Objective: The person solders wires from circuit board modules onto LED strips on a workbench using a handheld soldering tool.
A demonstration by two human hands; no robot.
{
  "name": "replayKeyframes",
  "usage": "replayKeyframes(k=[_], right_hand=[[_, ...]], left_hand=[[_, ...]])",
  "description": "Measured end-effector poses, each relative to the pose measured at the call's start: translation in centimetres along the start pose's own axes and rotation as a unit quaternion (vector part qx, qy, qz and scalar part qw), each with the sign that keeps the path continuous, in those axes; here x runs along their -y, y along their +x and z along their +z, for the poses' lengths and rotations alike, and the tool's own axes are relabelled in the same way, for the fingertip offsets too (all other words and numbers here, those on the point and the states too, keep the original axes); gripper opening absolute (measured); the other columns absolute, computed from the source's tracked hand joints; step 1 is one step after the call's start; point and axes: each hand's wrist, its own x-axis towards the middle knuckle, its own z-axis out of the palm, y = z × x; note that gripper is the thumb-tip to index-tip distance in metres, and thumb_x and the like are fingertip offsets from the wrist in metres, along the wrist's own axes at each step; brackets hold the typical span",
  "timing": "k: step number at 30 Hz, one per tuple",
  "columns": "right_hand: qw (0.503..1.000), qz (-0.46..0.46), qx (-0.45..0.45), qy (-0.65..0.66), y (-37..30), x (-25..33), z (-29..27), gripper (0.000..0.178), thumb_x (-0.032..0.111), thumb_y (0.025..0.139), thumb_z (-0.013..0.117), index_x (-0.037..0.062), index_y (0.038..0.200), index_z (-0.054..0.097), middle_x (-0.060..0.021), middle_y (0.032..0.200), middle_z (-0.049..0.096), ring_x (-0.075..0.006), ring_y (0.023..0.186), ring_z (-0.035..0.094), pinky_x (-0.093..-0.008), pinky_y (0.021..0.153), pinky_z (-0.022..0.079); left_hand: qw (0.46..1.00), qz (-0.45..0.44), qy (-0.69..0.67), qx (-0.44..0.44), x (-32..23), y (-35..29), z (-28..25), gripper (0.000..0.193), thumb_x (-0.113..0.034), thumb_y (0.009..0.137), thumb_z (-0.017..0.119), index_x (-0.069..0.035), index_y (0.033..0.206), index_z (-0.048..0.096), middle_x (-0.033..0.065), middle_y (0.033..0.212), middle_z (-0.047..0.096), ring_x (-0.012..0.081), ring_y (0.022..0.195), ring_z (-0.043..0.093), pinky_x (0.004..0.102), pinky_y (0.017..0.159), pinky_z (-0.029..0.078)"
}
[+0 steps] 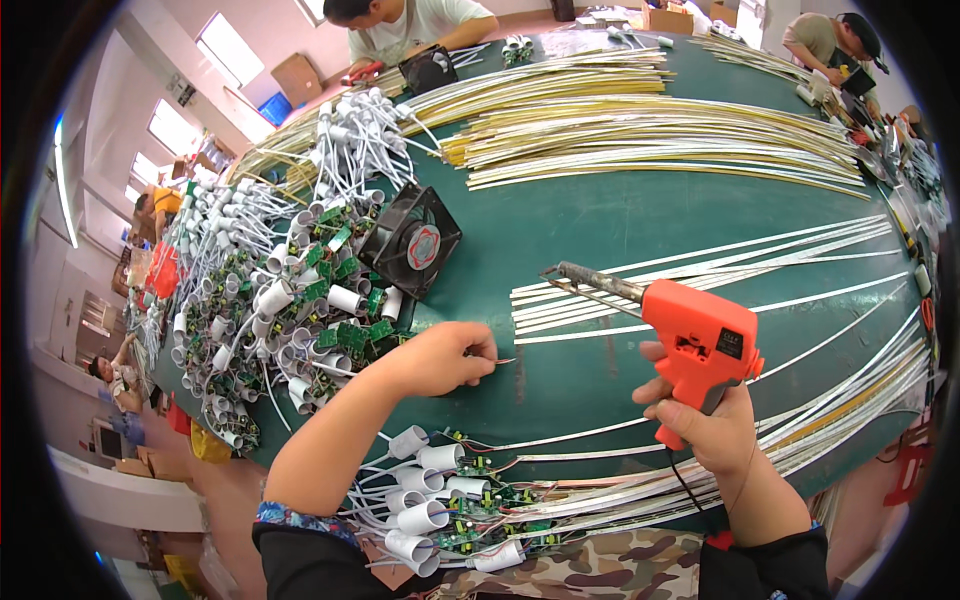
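Note:
My right hand [715, 425] is wrapped round the grip of an orange soldering gun [700, 320]. Its long metal tip points left, above several white strips [590, 300] laid on the green table. My left hand [445, 358] is closed in a pinch, and a short, thin wire-like piece [506, 361] sticks out from between the fingers. Close to my body, white cylindrical housings [422, 517] with small green circuit boards lie beside a bundle of white strips [640, 495]. Thin wires run from some boards to strip ends.
A black fan [412, 243] stands behind my left hand. Left of it, a large heap of white housings, boards and cables [275, 298] covers the table [540, 225]. Yellow and white strip bundles [650, 135] lie across the far side. Co-workers sit at the far edge.

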Motion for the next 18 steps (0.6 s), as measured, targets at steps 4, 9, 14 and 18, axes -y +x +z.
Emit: replayKeyframes(k=[4,9,14,18], right_hand=[[1.0,0.004,-0.003,-0.011,0.2,-0.4,0.4,0.06,0.002,0.078,0.069,-0.0015,0.133,0.048,-0.0172,0.128,0.058,-0.0219,0.096,0.068,-0.0329,0.079,0.058],[0.998,0.032,0.01,-0.046,0.8,-0.8,0.9,0.059,0.001,0.079,0.067,-0.0019,0.134,0.047,-0.0165,0.123,0.061,-0.0189,0.095,0.067,-0.0329,0.082,0.055],[0.991,0.054,0.034,-0.115,1.0,-1.0,1.4,0.051,0.002,0.081,0.066,-0.0018,0.13,0.051,-0.0142,0.116,0.064,-0.0146,0.092,0.064,-0.0315,0.082,0.053],[0.973,0.044,0.058,-0.221,1.1,-1.1,1.9,0.041,0.004,0.082,0.066,-0.0015,0.122,0.057,-0.0096,0.103,0.066,-0.0129,0.086,0.063,-0.03,0.08,0.052]], left_hand=[[0.995,-0.025,-0.09,0.018,0.8,1.7,0.8,0.013,-0.016,0.092,0.064,-0.003,0.091,0.063,0.0005,0.077,0.062,0.0087,0.068,0.06,0.0262,0.061,0.049],[0.993,-0.047,-0.106,-0.027,0.9,2.3,0.7,0.02,-0.022,0.091,0.065,-0.003,0.086,0.063,0.0001,0.073,0.061,0.0086,0.064,0.057,0.0261,0.055,0.045],[0.995,-0.025,-0.084,-0.056,1.5,3.3,0.6,0.019,-0.02,0.089,0.065,-0.001,0.083,0.065,0.0014,0.068,0.059,0.0094,0.059,0.055,0.0284,0.052,0.043],[0.996,0.035,-0.008,-0.083,1.8,3.7,0.8,0.02,-0.019,0.087,0.066,0.0,0.083,0.066,0.004,0.067,0.061,0.0118,0.058,0.055,0.0307,0.053,0.044]])
